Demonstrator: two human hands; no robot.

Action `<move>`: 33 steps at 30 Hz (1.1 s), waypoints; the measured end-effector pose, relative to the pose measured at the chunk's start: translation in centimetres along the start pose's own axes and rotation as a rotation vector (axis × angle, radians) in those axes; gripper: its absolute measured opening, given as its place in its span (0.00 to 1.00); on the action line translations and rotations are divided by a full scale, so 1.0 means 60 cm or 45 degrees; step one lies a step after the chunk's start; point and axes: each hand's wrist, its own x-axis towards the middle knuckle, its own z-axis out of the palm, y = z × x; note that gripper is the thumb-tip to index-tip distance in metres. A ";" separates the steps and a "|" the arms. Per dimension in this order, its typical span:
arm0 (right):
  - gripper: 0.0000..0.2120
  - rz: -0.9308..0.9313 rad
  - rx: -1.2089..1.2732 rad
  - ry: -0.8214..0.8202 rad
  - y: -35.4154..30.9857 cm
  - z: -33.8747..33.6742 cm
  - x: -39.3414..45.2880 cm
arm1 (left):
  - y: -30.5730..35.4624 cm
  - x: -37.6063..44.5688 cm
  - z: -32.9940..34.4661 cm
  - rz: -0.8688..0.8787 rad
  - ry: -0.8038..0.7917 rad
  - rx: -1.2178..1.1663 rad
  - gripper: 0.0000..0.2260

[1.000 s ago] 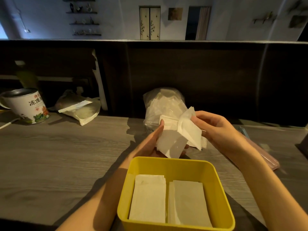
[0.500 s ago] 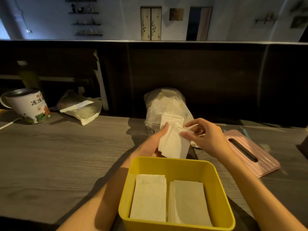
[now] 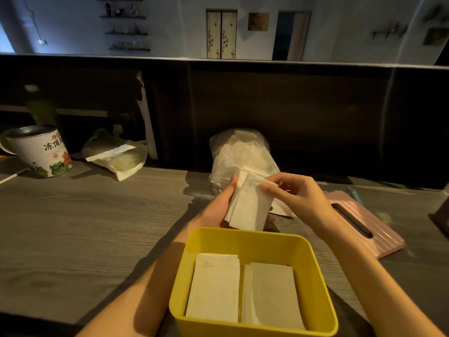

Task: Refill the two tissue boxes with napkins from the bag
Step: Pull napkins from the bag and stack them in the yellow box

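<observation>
- Head view: the left hand (image 3: 220, 205) is holding a small stack of napkins (image 3: 250, 205) from the left side and from under, with the fingers curled round it, so this grip is closed on the stack.
- The right hand (image 3: 295, 198) is pinching the top right corner of the same stack between thumb and fingers; this grip is also closed on the paper.
- The stack is hanging in the air just behind the yellow box (image 3: 252, 242), which is standing open on the table (image 3: 97, 227) near the person, with two piles of napkins (image 3: 215, 288) lying side by side inside it.
- The bag (image 3: 240, 154), clear plastic with more napkins in it, is standing behind the hands, against the dark partition.
- A pink lid (image 3: 364, 222) with a slot is lying flat on the table at the right; I cannot tell where the second box is.
- At the far left a printed tin (image 3: 38, 152) and a small pouch (image 3: 119, 159) are resting, well apart from the work.
- What could go wrong, in my judgement: the sheets are already fanning out at the edges, so a loose pinch could be letting some slide out and fall on the table.
- Also the box is looking rather shallow for two piles; a stack dropped crooked could be bridging both piles and bending, so the lid would not sit well.
</observation>
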 end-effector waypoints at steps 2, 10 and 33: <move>0.05 -0.044 -0.089 0.112 0.008 0.013 0.001 | -0.004 -0.003 -0.002 -0.072 -0.126 -0.060 0.40; 0.10 -0.244 -0.282 0.328 0.011 0.025 0.001 | -0.001 -0.007 -0.005 0.150 -0.171 0.351 0.20; 0.14 0.067 0.507 0.240 -0.028 -0.023 -0.002 | 0.009 -0.021 0.003 -0.023 -0.097 0.159 0.32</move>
